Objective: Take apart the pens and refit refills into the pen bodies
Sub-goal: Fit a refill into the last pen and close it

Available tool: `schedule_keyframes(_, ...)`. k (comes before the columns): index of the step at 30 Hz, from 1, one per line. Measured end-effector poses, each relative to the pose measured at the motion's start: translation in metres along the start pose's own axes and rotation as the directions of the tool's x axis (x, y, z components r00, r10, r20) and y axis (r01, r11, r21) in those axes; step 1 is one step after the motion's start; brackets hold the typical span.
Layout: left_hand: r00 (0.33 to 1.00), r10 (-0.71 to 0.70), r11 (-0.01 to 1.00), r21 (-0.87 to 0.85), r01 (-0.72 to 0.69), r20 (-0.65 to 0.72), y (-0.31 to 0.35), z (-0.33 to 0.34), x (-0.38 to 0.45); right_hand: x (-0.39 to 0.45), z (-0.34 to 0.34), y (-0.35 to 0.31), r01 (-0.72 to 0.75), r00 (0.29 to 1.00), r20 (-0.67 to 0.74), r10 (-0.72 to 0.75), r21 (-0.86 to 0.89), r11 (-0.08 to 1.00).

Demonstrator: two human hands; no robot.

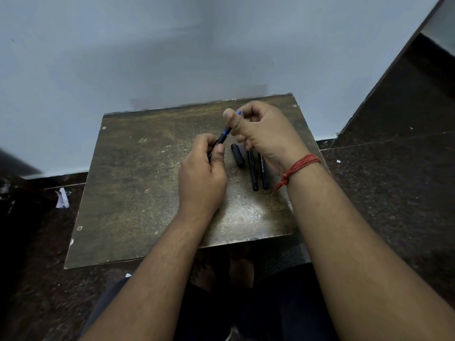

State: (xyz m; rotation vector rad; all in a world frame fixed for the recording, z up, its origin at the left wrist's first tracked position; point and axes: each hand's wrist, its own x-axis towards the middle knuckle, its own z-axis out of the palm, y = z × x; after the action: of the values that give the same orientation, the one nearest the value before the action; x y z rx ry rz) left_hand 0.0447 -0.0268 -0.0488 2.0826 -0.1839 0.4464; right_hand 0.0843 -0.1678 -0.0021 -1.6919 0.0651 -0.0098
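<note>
My left hand (202,173) grips a black pen body (221,139) that points up and to the right. My right hand (261,134) pinches the blue front section (227,130) that sticks out of that body; a blue tip (239,112) shows above my thumb. On the worn board (138,183) below my right hand lie a short black cap (237,155) and two whole black pens (252,172), (264,173), side by side, their upper ends hidden by my right hand.
The board rests on a dark speckled floor (384,193) against a pale wall (147,57). A scrap of white paper (62,198) lies on the floor to the left. A red thread (299,166) is tied around my right wrist. My feet show below the board's near edge.
</note>
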Motion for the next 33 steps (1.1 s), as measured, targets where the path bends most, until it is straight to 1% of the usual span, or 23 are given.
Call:
schedule_keyframes(2, 1.000, 0.004, 1.000, -0.005, -0.004, -0.002, 0.000, 0.000, 0.000, 0.000, -0.004, -0.002, 0.028, 0.999, 0.033, -0.032, 0.108, 0.994)
schedule_keyframes(4, 1.000, 0.004, 1.000, -0.003, -0.004, -0.001, 0.000, 0.000, 0.000, 0.001, -0.006, -0.003, 0.063, 0.994, 0.072, -0.077, 0.170, 0.983)
schedule_keyframes(6, 1.000, 0.005, 1.000, -0.007, -0.005, 0.004, -0.001, 0.000, 0.001, 0.000, 0.000, -0.002, 0.069, 0.995, 0.058, -0.079, 0.156, 0.985)
schedule_keyframes(9, 1.000, 0.007, 1.000, -0.020, -0.007, 0.003, 0.000, 0.001, 0.001, -0.001, 0.011, 0.002, 0.024, 0.998, -0.058, -0.017, 0.115, 0.993)
schedule_keyframes(12, 1.000, -0.009, 0.999, -0.032, 0.009, 0.008, -0.001, 0.001, 0.001, -0.002, 0.017, 0.005, 0.017, 0.995, -0.095, -0.012, 0.050, 0.999)
schedule_keyframes(14, 1.000, -0.024, 0.999, -0.040, 0.024, 0.007, -0.002, 0.002, 0.001, -0.001, 0.014, 0.004, 0.019, 0.996, -0.084, -0.013, 0.066, 0.998)
schedule_keyframes(17, 0.999, -0.041, 0.998, -0.050, 0.040, -0.011, -0.001, 0.001, 0.001, 0.002, 0.003, 0.001, 0.031, 1.000, -0.006, -0.030, 0.183, 0.983)
schedule_keyframes(18, 0.999, -0.045, 0.998, -0.053, 0.044, -0.012, -0.001, 0.001, 0.002, 0.002, 0.001, 0.001, 0.039, 0.999, 0.011, -0.042, 0.195, 0.980)
schedule_keyframes(21, 0.999, -0.040, 0.998, -0.045, 0.039, -0.007, -0.001, 0.001, 0.001, 0.001, 0.003, 0.000, 0.041, 0.999, -0.007, -0.041, 0.189, 0.981)
schedule_keyframes(25, 0.999, -0.043, 0.998, -0.050, 0.043, 0.001, -0.001, 0.001, 0.001, 0.000, 0.012, 0.004, 0.028, 0.998, -0.064, -0.021, 0.106, 0.994)
schedule_keyframes(27, 0.999, -0.043, 0.998, -0.049, 0.043, 0.004, -0.001, 0.001, 0.001, 0.001, 0.009, 0.005, 0.015, 0.998, -0.065, -0.006, 0.142, 0.990)
schedule_keyframes(30, 0.999, -0.048, 0.998, -0.049, 0.048, 0.004, 0.000, 0.001, 0.001, 0.003, 0.002, 0.004, 0.023, 1.000, 0.004, -0.025, 0.239, 0.971)
schedule_keyframes(31, 0.999, -0.049, 0.998, -0.048, 0.049, 0.005, -0.001, 0.001, 0.001, 0.003, 0.001, 0.004, 0.029, 0.999, 0.024, -0.035, 0.245, 0.969)
schedule_keyframes(33, 0.999, -0.047, 0.998, -0.049, 0.047, 0.005, 0.000, 0.001, 0.001, 0.002, 0.004, 0.003, 0.025, 0.999, 0.017, -0.030, 0.228, 0.973)
